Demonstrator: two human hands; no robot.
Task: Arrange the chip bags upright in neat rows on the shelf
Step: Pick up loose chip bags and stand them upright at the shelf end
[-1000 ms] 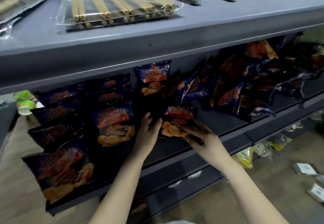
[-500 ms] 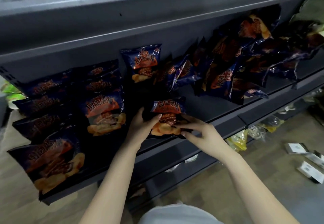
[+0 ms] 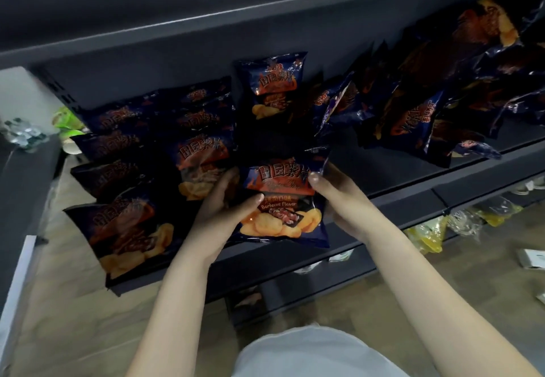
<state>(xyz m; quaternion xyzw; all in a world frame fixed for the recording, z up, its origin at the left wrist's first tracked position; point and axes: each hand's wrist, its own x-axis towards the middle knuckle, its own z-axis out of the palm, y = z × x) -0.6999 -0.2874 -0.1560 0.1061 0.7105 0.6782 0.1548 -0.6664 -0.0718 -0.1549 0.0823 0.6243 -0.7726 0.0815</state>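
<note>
I hold a dark blue barbecue chip bag (image 3: 281, 199) upright at the front edge of the grey shelf (image 3: 383, 176). My left hand (image 3: 219, 214) grips its left side, thumb across the front. My right hand (image 3: 339, 197) grips its right edge, fingers behind. Rows of the same bags (image 3: 124, 170) stand upright at the left. One bag (image 3: 271, 87) stands behind the held one. A loose heap of bags (image 3: 427, 102) leans in disorder at the right.
The upper shelf's front edge (image 3: 206, 20) overhangs the bags. Yellow packets (image 3: 427, 232) lie on the lower shelf at the right. Small white boxes (image 3: 530, 258) lie on the wooden floor. A green item (image 3: 66, 120) sits beyond the shelf's left end.
The held bag has come forward toward the shelf's front edge and now stands more upright. Both hands have shifted to its sides. My head has tilted down, so the top shelf's items left the view.
</note>
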